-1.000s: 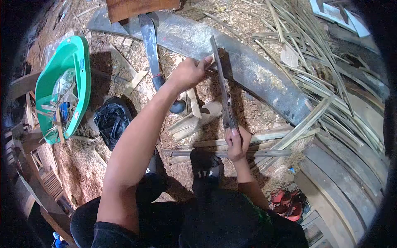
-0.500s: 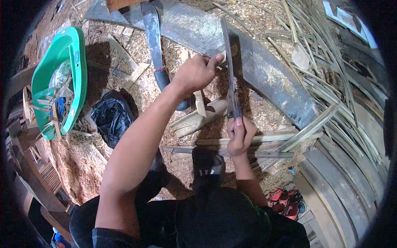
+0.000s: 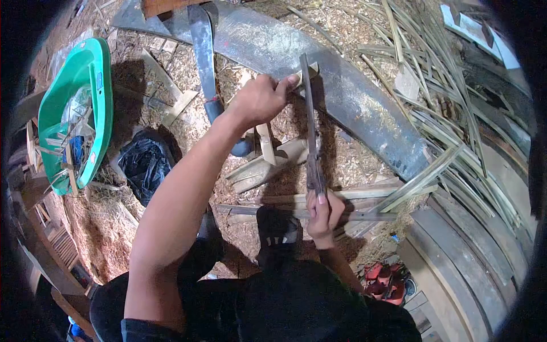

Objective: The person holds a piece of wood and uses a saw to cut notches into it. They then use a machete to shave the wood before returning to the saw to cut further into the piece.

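Note:
My left hand is closed on a pale strip of wood, whose lower end hangs below the fist and whose tip sticks out past the thumb. In my right hand is the handle of a long, narrow blade. That blade points up and away from me, and its upper part crosses the tip of the strip just right of my left thumb. A large knife with a dark handle lies beyond my left forearm.
A green plastic tub with scraps stands at the left, beside a black plastic bag. A long grey board crosses the shavings-covered ground. Thin strips pile up at the right, above curved planks.
My right hand and the blade have moved down toward me, so the blade's tip is now nearer the strip. My left hand still grips the strip. The whole view has shifted slightly.

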Motion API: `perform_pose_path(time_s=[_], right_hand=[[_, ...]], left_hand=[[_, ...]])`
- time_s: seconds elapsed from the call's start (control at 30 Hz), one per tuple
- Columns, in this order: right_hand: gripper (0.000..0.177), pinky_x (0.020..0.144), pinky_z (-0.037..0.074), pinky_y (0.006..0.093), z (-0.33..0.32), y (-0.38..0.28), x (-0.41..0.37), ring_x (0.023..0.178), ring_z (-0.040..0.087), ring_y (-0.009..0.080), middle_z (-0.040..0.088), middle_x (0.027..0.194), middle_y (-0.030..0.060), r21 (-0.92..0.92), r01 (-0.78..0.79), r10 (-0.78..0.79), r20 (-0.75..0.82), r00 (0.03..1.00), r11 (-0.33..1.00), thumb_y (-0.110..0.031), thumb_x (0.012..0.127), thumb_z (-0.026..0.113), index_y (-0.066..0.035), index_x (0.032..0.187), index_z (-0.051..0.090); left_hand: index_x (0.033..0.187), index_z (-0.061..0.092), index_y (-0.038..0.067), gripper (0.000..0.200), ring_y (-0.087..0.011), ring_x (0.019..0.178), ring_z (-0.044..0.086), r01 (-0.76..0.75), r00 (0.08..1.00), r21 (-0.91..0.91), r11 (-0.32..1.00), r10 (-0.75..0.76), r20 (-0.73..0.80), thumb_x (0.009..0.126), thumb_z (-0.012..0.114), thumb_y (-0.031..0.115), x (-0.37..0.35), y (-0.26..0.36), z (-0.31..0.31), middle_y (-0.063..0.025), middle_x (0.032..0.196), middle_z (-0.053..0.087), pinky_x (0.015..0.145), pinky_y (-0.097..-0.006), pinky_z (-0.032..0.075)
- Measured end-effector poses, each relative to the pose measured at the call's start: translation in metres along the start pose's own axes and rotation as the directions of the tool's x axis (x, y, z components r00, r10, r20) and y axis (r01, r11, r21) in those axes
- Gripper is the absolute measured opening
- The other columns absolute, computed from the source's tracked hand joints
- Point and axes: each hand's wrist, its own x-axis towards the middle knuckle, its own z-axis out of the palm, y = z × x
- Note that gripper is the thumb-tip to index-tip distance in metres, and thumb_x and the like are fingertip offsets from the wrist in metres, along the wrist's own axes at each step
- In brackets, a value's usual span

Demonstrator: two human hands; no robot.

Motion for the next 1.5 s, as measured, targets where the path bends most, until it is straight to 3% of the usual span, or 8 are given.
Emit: perform_pose_path(time_s=[0.37,0.5,0.6,0.77,0.97,1.07,1.27,1.5], right_hand=[[0.045,0.052,0.031,0.0299,-0.010,0.006,0.007,0.055,0.040,0.0118,0.046,0.063,0.0033,0.140,-0.054,0.059,-0.031,0.998,0.989,-0.032,0.101,0.053,-0.001,0.069,0.046],[0.043,0.051,0.027,0.0271,-0.003,0.013,0.002,0.052,0.036,0.0103,0.041,0.061,0.0024,0.084,0.007,-0.008,0.012,1.000,0.996,-0.030,0.105,0.047,-0.004,0.070,0.044],[0.044,0.051,0.028,0.0279,0.000,0.015,-0.002,0.053,0.037,0.0097,0.043,0.061,0.0015,0.111,-0.049,0.050,-0.013,0.999,0.993,-0.033,0.102,0.051,-0.004,0.069,0.046],[0.043,0.050,0.027,0.0268,-0.011,0.002,0.008,0.052,0.037,0.0096,0.042,0.061,0.0024,0.026,-0.018,0.017,0.005,1.000,0.999,-0.033,0.103,0.051,-0.005,0.071,0.044],[0.046,0.050,0.027,0.0278,-0.011,0.004,0.008,0.052,0.038,0.0092,0.042,0.058,0.0010,0.195,-0.101,0.098,0.023,0.995,0.976,-0.036,0.100,0.055,-0.005,0.068,0.045],[0.048,0.050,0.027,0.0277,-0.010,0.008,0.008,0.051,0.037,0.0098,0.041,0.058,0.0013,0.339,-0.101,0.084,0.063,0.994,0.936,-0.036,0.102,0.055,-0.004,0.068,0.043],[0.048,0.049,0.027,0.0284,-0.007,0.008,0.008,0.049,0.037,0.0104,0.040,0.057,0.0012,0.327,-0.071,0.060,0.043,0.997,0.942,-0.035,0.104,0.054,-0.005,0.067,0.044],[0.044,0.050,0.028,0.0286,-0.007,0.012,0.008,0.050,0.038,0.0100,0.042,0.058,0.0012,0.334,-0.054,0.038,0.054,0.998,0.941,-0.034,0.103,0.054,-0.005,0.071,0.047]], left_hand=[[0.078,0.073,-0.004,0.081,-0.0178,0.056,0.064,0.196,0.970,-0.171,0.965,-0.166,0.178,0.097,0.053,0.072,-0.011,-0.007,-0.021,-0.0099,0.058,0.062,0.054,-0.0361,0.050],[0.070,0.073,-0.005,0.090,-0.0327,0.082,0.076,0.230,0.968,-0.093,0.969,-0.217,0.126,0.092,0.050,0.079,-0.044,-0.001,-0.019,-0.0244,0.072,0.071,0.086,-0.0438,0.056],[0.077,0.075,-0.006,0.088,-0.0331,0.087,0.075,0.221,0.975,-0.033,0.975,-0.220,0.041,0.092,0.053,0.078,-0.042,-0.012,-0.008,-0.0263,0.082,0.073,0.087,-0.0445,0.056],[0.090,0.076,-0.006,0.085,-0.0360,0.084,0.074,0.321,0.933,-0.195,0.927,-0.274,0.234,0.093,0.054,0.075,-0.039,-0.015,-0.017,-0.0235,0.078,0.073,0.084,-0.0449,0.055],[0.098,0.072,-0.001,0.064,-0.0441,0.083,0.072,-0.113,0.988,-0.054,0.992,0.106,-0.113,0.096,0.062,0.062,-0.044,-0.034,0.000,-0.0266,0.078,0.070,0.079,-0.0508,0.054],[0.102,0.071,0.000,0.050,-0.0394,0.065,0.067,-0.119,0.982,0.002,0.993,0.118,-0.149,0.100,0.062,0.049,-0.050,-0.029,0.000,-0.0236,0.070,0.064,0.063,-0.0462,0.049],[0.101,0.069,-0.002,0.046,-0.0445,0.069,0.066,-0.233,0.945,0.157,0.960,0.262,-0.197,0.104,0.058,0.043,-0.050,-0.029,0.001,-0.0267,0.071,0.062,0.068,-0.0479,0.051],[0.093,0.069,-0.006,0.059,-0.0336,0.068,0.068,-0.126,0.984,-0.055,0.990,0.118,-0.132,0.105,0.054,0.050,-0.042,-0.032,0.002,-0.0258,0.072,0.063,0.072,-0.0454,0.052]])
